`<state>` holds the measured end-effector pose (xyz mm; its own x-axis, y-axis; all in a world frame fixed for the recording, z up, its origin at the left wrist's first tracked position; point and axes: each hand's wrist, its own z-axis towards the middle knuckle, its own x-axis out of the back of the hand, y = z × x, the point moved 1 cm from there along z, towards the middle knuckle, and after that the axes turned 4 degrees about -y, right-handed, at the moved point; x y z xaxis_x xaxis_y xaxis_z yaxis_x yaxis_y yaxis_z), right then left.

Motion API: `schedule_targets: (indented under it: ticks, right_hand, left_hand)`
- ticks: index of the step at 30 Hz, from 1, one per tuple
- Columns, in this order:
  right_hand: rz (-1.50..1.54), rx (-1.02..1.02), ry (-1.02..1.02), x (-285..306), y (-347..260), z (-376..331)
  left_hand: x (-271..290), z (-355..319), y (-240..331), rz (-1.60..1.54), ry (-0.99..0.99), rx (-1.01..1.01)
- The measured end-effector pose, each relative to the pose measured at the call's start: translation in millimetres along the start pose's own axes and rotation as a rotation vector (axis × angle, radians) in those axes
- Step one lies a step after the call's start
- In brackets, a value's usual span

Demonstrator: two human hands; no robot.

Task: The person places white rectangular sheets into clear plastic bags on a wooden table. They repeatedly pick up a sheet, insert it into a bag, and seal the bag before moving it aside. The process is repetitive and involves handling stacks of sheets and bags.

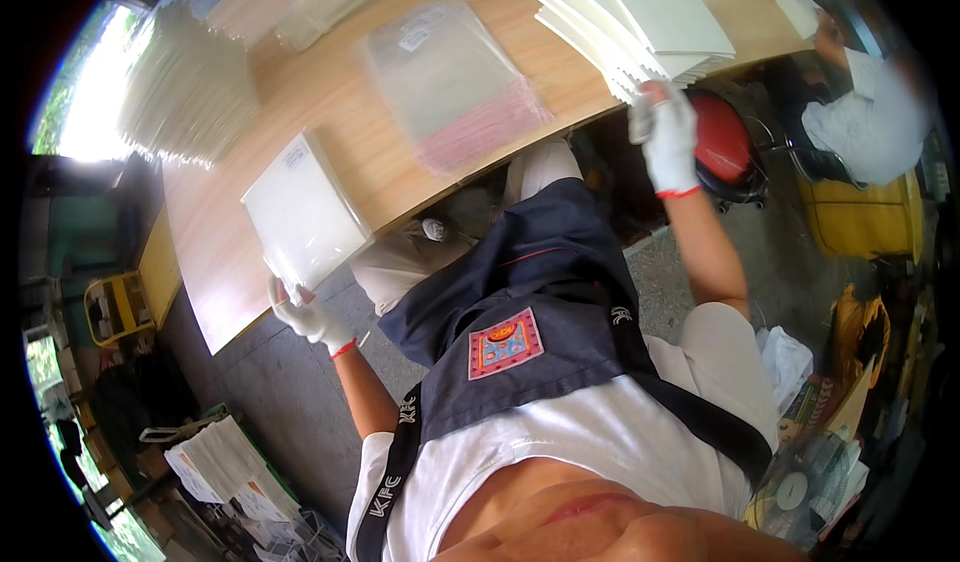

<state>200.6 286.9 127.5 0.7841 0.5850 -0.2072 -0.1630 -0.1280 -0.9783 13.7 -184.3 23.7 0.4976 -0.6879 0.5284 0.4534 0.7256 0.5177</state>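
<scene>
Both my hands wear white gloves with red cuffs. My left hand [306, 318] is at the near corner of a clear-wrapped white pack [305, 202], its fingers apart and touching the wrap. That pack lies flat at the table's near edge and bears a small label. My right hand [667, 140] is raised to the near corner of a fanned stack of white sheets [640, 22]. Its fingers are bent in and closed at the sheets' edges, somewhat blurred. Between the hands lies a pile of clear plastic sleeves [445, 72] with a pink band along the near end.
A tall stack of wrapped packs [190, 87] stands at the wooden table's [225, 292] far left. More clear sleeves [335, 2] lie farther back. A red stool seat [722, 137] is beside my right wrist. Another person [870, 112] works at the right. A paper-filled crate [235, 467] stands lower left.
</scene>
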Motion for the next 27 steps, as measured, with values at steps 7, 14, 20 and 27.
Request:
schedule_targets:
  ticks: [7, 14, 20, 27]
  right_hand:
    - [0.311, -0.640, -0.179, 72.6, -47.6, 67.3]
    - [0.285, -0.365, -0.055, 69.2, -25.6, 102.0]
    - [0.395, -0.473, -0.044, 71.9, -33.5, 103.6]
    - [0.437, -0.469, -0.013, 109.1, -2.3, 55.2]
  left_hand:
    - [-84.0, 1.7, 100.3, -0.261, -0.360, -0.443]
    - [-148.9, 0.5, 157.4, -0.040, -0.724, -0.592]
    - [-164.0, 11.8, 163.6, 0.211, -0.835, -0.543]
    - [-166.5, 15.2, 161.6, 0.272, -0.954, -0.391]
